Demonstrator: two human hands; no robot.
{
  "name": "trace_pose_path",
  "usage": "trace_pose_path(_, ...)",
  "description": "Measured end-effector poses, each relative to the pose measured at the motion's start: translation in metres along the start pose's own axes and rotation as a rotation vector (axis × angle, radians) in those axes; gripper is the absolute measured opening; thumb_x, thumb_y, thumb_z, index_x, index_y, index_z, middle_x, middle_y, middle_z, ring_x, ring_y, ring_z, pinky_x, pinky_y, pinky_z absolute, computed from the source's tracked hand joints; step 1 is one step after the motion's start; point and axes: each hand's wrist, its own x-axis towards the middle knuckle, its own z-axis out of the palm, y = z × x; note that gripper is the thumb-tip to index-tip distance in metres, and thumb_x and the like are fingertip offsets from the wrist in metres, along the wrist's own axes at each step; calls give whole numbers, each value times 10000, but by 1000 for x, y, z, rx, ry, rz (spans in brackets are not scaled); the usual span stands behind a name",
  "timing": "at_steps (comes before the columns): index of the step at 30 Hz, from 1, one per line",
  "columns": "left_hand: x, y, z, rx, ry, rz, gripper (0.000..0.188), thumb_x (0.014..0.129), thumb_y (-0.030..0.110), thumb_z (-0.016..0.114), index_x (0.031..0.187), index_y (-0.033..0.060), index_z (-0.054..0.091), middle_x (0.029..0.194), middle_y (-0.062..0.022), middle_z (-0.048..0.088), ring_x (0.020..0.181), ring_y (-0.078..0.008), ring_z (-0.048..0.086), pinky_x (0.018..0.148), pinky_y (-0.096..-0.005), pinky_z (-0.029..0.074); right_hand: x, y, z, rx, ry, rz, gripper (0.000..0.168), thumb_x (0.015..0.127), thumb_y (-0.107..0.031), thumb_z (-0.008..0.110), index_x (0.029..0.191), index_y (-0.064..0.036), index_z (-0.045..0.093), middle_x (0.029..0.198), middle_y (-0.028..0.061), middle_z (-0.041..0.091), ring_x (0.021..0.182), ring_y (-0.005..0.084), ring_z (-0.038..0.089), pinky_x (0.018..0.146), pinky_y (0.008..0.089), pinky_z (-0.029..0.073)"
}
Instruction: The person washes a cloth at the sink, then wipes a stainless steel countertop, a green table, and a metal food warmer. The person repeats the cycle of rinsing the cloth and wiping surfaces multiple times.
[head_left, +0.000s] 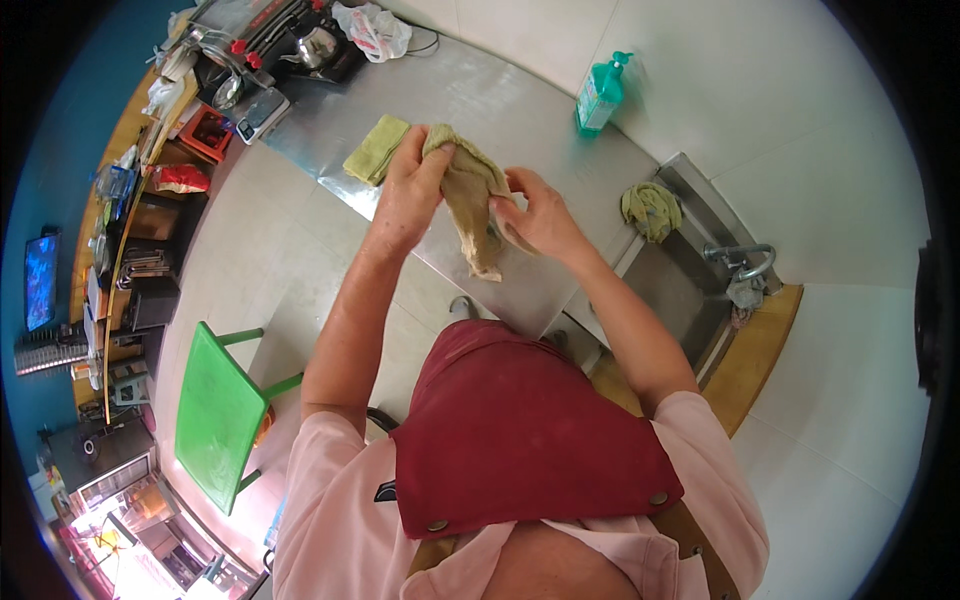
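My left hand (411, 180) pinches the top edge of a damp-looking olive and tan cloth (469, 196), its thumb lying over the fabric. The cloth hangs loosely above the steel counter, its lower end bunched and pale. At its right edge, my right hand (536, 214) holds a fold between thumb and fingers. Just beyond my left hand, a neatly folded green cloth (375, 154) lies on the counter near its front edge. Another green cloth (651, 212) sits crumpled at the sink's corner.
The stainless steel counter (517, 105) runs along a tiled wall. A green pump bottle (600, 97) stands against that wall. To the right is a steel sink (660, 285) with a faucet (750, 259). A kettle (315, 49) and a scale (262, 114) are at the far end; a green table (221, 412) stands left.
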Motion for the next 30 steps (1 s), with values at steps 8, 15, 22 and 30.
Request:
trace_pose_path(8, 66, 12, -68, 306, -27, 126, 260, 1004, 215, 589, 1195, 40, 575, 1042, -20, 603, 958, -113, 595, 847, -289, 533, 23, 82, -23, -418, -13, 105, 330, 868, -115, 589, 1163, 24, 643, 1044, 252, 683, 943, 431, 664, 808, 485, 549)
trace_pose_path(15, 140, 9, -141, 306, 4, 273, 206, 978, 197, 642, 1085, 23, 676, 922, 16, 643, 844, -69, 558, 765, -235, 462, 124, 0, -121, -478, 114, -33, 313, 964, -225, 568, 1167, -5, 659, 939, 183, 678, 854, 319, 653, 747, 411, 536)
trace_pose_path(22, 146, 1, -150, 577, 15, 336, 210, 961, 194, 682, 1070, 15, 667, 903, 9, 654, 823, -75, 568, 748, -261, 475, 127, 1, -139, -632, -34, -59, 290, 955, -200, 564, 1165, -30, 671, 1089, 168, 693, 987, 354, 655, 803, 443, 534)
trace_pose_path(30, 11, -176, -156, 683, -281, 42, 158, 883, 64, 693, 1033, 30, 657, 989, -136, 692, 873, -246, 668, 784, -354, 546, -79, 138, -47, -655, -199, -302, 251, 902, -11, 577, 1124, -48, 688, 1224, 161, 689, 1061, 362, 648, 943, 451, 511)
